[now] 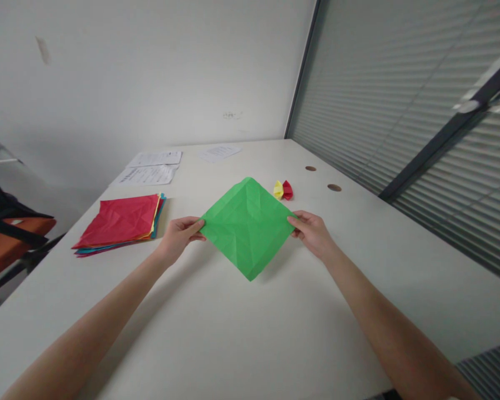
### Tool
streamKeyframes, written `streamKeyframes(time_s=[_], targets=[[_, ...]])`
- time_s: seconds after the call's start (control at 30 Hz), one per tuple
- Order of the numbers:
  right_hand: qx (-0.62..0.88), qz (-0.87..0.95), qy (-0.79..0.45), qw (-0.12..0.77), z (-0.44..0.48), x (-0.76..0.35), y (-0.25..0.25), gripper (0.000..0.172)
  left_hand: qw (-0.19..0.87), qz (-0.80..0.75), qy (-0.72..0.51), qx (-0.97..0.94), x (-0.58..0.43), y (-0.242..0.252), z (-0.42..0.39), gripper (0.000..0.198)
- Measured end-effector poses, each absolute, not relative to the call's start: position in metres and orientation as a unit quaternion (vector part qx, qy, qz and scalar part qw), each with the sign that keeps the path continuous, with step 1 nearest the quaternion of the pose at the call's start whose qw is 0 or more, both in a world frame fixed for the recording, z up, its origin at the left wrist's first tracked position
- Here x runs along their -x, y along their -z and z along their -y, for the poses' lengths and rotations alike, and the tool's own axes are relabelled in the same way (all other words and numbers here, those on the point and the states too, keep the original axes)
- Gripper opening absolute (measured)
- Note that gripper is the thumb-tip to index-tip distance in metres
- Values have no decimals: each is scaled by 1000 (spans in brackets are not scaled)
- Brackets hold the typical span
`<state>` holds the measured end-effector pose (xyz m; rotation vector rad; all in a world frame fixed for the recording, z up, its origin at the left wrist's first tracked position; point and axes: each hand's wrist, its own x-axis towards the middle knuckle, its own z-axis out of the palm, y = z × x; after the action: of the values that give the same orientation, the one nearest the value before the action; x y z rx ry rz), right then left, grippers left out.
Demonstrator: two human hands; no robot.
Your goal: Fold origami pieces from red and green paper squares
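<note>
A creased green paper square (247, 226) hangs as a diamond just above the white table (250, 333). My left hand (179, 236) pinches its left corner and my right hand (312, 232) pinches its right corner, both with fingers closed on the sheet. The paper is spread open between them, its lower tip close to the tabletop.
A stack of coloured paper sheets (120, 223), red on top, lies to the left. Two small folded pieces, yellow (278, 190) and red (288, 190), sit behind the green sheet. Printed white papers (150, 169) lie at the back. Two round holes (334, 188) are near the blinds on the right. An orange chair (8, 239) stands at the left.
</note>
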<state>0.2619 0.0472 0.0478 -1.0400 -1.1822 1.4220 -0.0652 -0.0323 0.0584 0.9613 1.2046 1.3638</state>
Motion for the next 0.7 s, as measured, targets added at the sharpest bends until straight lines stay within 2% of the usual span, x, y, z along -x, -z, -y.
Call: streamKeyframes(time_s=[0.4,0.7], targets=[[388,502,-597,491,-43,-259,-52,41,543,-441,-590,-403,65,-59,33,32],[370,520,-595,489,-45,-262,-50,22,517,-445,-606,-410,71,-55,31,21]])
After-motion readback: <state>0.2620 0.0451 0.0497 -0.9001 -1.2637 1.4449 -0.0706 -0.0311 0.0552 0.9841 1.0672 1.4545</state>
